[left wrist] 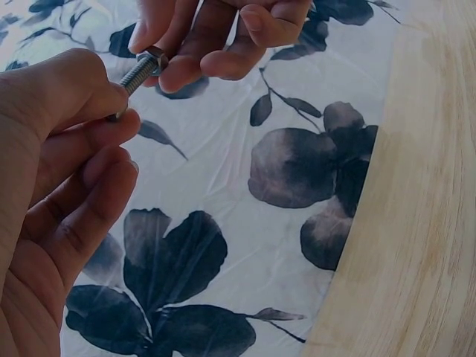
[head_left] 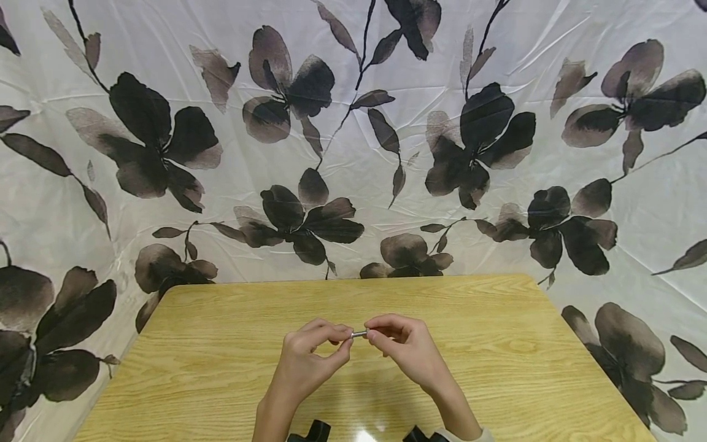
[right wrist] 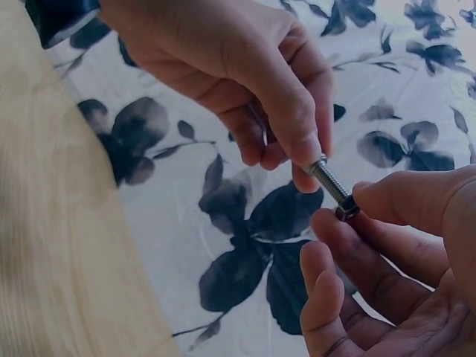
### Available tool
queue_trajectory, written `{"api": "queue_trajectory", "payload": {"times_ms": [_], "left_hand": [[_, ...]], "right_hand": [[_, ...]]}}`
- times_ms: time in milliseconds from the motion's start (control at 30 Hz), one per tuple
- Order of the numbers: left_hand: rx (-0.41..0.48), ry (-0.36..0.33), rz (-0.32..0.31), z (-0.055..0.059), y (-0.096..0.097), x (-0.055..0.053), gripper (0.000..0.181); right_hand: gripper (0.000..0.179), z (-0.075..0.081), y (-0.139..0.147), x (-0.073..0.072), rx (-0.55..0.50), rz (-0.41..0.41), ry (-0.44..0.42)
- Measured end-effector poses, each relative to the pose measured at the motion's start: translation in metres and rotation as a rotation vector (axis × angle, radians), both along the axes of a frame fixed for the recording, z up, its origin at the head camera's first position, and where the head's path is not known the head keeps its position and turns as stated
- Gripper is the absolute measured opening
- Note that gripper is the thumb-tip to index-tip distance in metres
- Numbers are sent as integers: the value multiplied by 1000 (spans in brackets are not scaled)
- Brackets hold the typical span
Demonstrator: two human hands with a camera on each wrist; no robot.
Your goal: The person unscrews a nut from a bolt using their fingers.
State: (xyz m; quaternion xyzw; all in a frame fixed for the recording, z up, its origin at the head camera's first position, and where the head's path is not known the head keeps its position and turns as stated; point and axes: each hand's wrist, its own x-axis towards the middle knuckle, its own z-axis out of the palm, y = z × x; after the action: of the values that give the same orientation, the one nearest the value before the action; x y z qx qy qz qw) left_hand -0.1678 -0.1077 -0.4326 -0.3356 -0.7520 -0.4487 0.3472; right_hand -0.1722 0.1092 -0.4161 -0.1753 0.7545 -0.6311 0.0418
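Note:
A small silver threaded bolt (head_left: 359, 334) lies level between my two hands, above the table. My left hand (head_left: 305, 361) pinches one end of it between thumb and index finger. From the other side, my right hand (head_left: 410, 351) pinches the opposite end with its thumb and fingertips. In the left wrist view, bare thread of the bolt (left wrist: 137, 76) shows between the hands. A hex-shaped piece (right wrist: 346, 207) sits at my right fingertips in the right wrist view; I cannot tell whether it is a nut or the bolt's head. My left fingers partly cover the other end.
Beneath the hands is a light wood-grain table (head_left: 221, 319) with rounded far corners. A white cloth (head_left: 386, 172) printed with dark flowers hangs behind it and along both sides. Black wrist gear (head_left: 317, 431) shows at the bottom edge.

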Motion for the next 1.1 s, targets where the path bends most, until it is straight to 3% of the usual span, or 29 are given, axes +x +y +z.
{"api": "queue_trajectory", "payload": {"times_ms": [333, 667, 1100], "left_hand": [[13, -13, -27, 0, -1, 1, 27], [5, -64, -1, -2, -3, 2, 25], [60, -89, -37, -2, -2, 3, 28]], "right_hand": [[20, 1, 0, 1, 16, -16, 14], [21, 0, 0, 2, 13, -3, 51], [19, -1, 1, 3, -71, 55, 121]]}}
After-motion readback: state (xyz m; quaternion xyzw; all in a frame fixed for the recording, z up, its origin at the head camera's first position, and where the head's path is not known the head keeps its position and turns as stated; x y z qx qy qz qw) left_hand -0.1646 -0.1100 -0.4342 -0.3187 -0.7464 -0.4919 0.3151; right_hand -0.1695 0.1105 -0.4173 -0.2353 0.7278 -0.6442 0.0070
